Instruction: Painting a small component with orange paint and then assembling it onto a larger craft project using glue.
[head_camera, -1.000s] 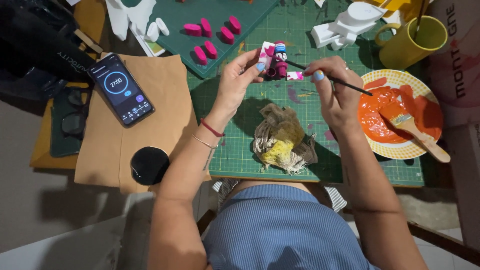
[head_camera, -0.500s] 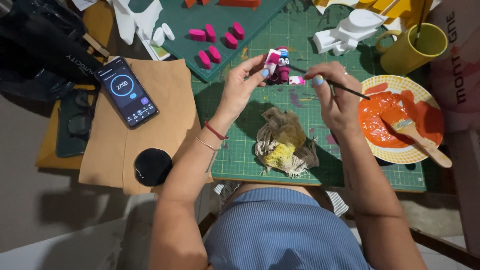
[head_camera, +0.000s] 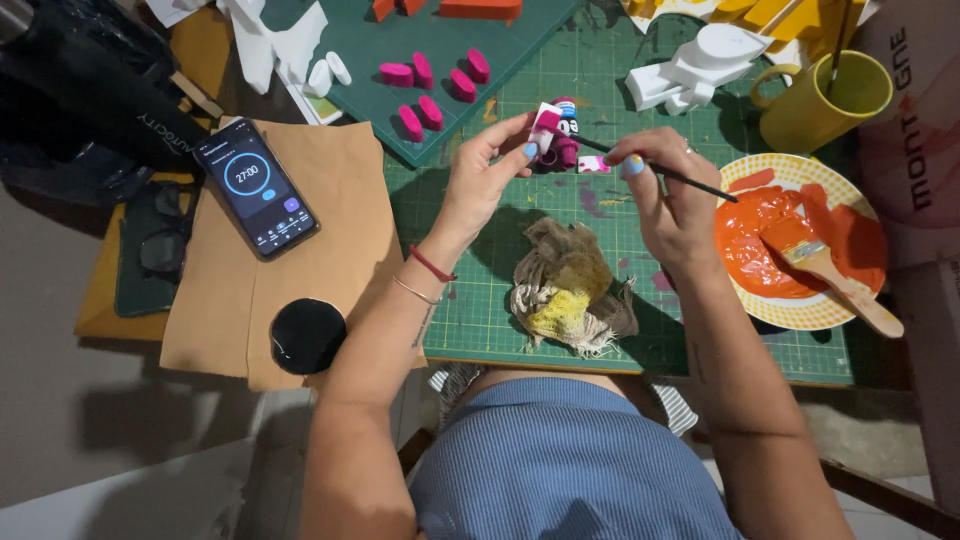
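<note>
My left hand (head_camera: 487, 172) pinches a small pink-and-white painted model piece (head_camera: 556, 132) above the green cutting mat (head_camera: 520, 300). My right hand (head_camera: 667, 200) grips a thin dark paintbrush (head_camera: 690, 180), its tip touching the piece. A small pink-and-white scrap (head_camera: 594, 164) lies on the mat just under the brush.
A stained rag (head_camera: 566, 290) lies on the mat near me. A plate of orange paint (head_camera: 800, 240) with a wide brush (head_camera: 830, 275) sits right, a yellow mug (head_camera: 825, 100) behind it. Pink pieces (head_camera: 435, 85), white model parts (head_camera: 695, 65), a phone (head_camera: 256, 185) on brown paper, a black lid (head_camera: 307, 335).
The view has shifted slightly; both hands stay together at the piece, with the brush tip still working on it.
</note>
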